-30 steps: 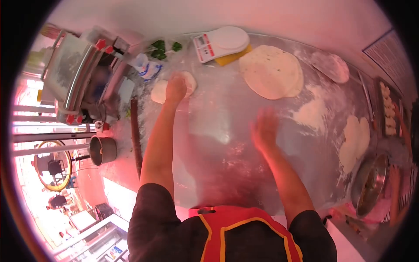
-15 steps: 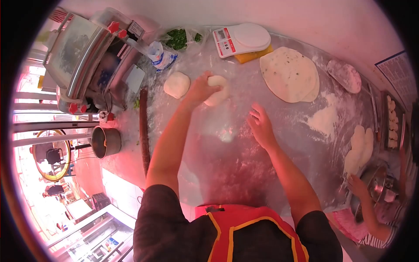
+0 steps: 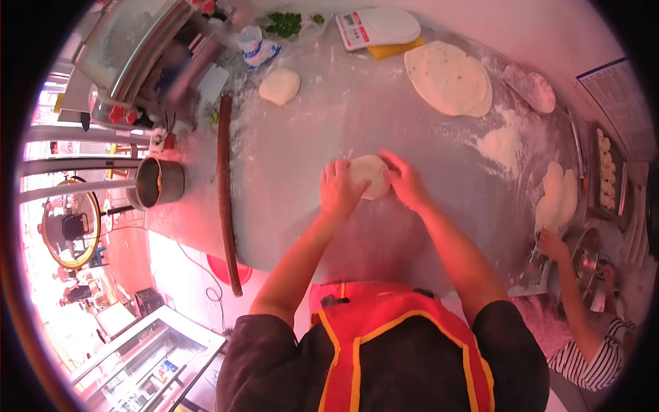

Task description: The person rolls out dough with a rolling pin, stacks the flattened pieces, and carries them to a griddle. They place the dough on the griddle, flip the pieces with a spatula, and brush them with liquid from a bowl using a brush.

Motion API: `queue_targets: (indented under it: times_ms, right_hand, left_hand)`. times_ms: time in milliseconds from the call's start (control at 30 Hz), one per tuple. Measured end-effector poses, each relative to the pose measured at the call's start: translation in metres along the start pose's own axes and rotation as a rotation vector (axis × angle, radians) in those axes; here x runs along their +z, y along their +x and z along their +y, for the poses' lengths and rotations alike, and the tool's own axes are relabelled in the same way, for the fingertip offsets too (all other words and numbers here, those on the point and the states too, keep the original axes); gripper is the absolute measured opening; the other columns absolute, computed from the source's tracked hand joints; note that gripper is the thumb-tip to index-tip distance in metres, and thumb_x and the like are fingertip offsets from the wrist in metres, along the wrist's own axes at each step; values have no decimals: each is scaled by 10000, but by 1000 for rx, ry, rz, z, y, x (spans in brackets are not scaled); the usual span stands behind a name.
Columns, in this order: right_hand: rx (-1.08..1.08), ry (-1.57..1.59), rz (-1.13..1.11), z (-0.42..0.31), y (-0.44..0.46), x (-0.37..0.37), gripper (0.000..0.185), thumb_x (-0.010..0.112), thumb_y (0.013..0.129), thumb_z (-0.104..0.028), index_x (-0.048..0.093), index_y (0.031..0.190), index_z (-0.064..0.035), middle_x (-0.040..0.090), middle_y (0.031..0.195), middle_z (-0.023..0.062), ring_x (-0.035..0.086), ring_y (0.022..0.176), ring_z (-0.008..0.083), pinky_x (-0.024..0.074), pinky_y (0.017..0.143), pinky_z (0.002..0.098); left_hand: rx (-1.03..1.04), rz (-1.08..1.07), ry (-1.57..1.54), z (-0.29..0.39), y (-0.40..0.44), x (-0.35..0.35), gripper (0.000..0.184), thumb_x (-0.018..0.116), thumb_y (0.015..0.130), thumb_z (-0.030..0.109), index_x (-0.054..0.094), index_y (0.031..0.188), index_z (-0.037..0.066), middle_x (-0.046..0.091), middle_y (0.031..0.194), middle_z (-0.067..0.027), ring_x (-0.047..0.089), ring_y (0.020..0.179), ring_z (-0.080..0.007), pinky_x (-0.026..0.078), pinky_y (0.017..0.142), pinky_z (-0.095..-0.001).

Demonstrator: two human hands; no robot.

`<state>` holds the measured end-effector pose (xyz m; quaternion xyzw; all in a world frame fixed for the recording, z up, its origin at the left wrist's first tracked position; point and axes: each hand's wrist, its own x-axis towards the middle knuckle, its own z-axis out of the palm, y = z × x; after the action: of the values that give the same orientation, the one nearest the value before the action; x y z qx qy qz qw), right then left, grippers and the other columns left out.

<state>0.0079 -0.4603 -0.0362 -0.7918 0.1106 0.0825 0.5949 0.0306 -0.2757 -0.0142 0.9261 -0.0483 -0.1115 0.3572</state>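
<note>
A round, flattened piece of dough (image 3: 371,175) lies on the floured grey worktop (image 3: 295,206) in front of my body. My left hand (image 3: 341,189) grips its left edge, with the thumb resting on top. At the opposite edge, my right hand (image 3: 405,182) has its fingers curled against the dough. A second dough round (image 3: 280,86) sits farther up the worktop, touched by neither hand. Toward the upper right is a wide rolled-out sheet of dough (image 3: 446,79) with green specks.
A long wooden rolling pin (image 3: 225,192) lies at the left, near a metal pot (image 3: 160,182). A white scale (image 3: 379,28) stands at the back. Loose flour (image 3: 503,143) is on the right, by dough strips (image 3: 557,196) where a co-worker's hand (image 3: 551,245) works.
My left hand has brought the dough from the back of the worktop toward me. My right hand, earlier apart and empty, now touches it too. The camera view has shifted.
</note>
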Motion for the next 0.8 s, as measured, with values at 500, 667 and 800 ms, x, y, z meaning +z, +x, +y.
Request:
queue_targets:
  times_ms: [500,667,800]
  right_hand:
    - [282,533,300,24,-61,-4,403,518,981,-253,534,1250,47,614,1217,167,613,1111,253,487,954,353]
    - [-34,-501,800,72,-62,-145,515,463,987,-283,418,1387,38,478,1370,282,477,1248,433,378,1050,452]
    - [215,-753,741,102,-10,-165,598,424,996,-321,302,1453,45,324,1508,242,275,1406,415,206,1161,477]
  left_hand:
    - [583,216,347,-13,-7,47,451,640,864,355,566,1269,171,509,1353,-110,451,1280,-333,329,1063,-531]
    - [364,215,444,-43,-44,22,520,648,867,367,540,1333,162,485,1387,-122,424,1314,-329,319,1082,-517]
    - [224,359,462,-57,-36,2,498,609,907,303,520,1359,115,492,1377,-163,416,1319,-350,322,1084,-500]
